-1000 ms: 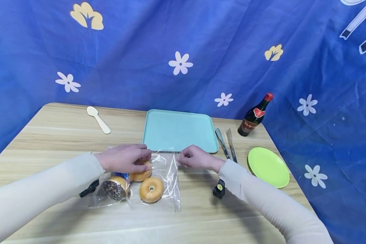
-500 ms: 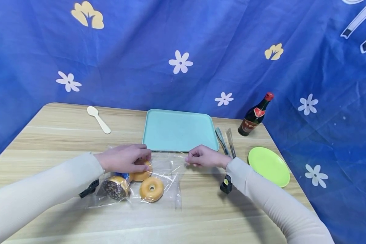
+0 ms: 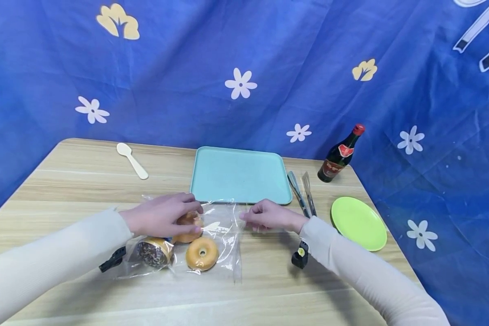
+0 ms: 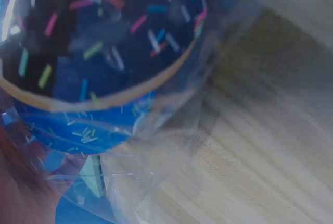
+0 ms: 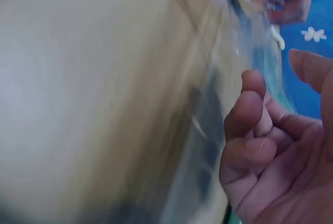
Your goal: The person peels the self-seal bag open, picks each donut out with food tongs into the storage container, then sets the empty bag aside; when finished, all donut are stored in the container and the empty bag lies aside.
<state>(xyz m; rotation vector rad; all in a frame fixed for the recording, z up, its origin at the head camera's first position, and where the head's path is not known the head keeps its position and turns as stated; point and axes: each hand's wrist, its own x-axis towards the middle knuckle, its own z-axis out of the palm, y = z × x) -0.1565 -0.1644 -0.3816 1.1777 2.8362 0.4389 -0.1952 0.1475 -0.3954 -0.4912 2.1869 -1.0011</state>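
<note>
One bare left hand [image 3: 159, 216] clamps a smooth golden-brown doughnut [image 3: 189, 220] through a crinkled, transparent plastic bag [image 3: 229, 253]. Right hand [image 3: 270, 214]: fingers curled, thumb apart, at the bag's edge; whether film is held cannot be told. Also bagged: glossy golden ring doughnut [image 3: 193, 256], dark-topped sprinkled doughnut [image 3: 151, 253]. Beneath: pale wood-grain table [image 3: 269, 285]. Beyond: flat turquoise rectangular tray [image 3: 238, 176].

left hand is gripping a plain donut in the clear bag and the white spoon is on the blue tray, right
Not quite: the white spoon isn't on the blue tray. The head view shows it on the wooden table, left of the tray and apart from it. The left hand does grip a plain donut in the clear bag.
</note>
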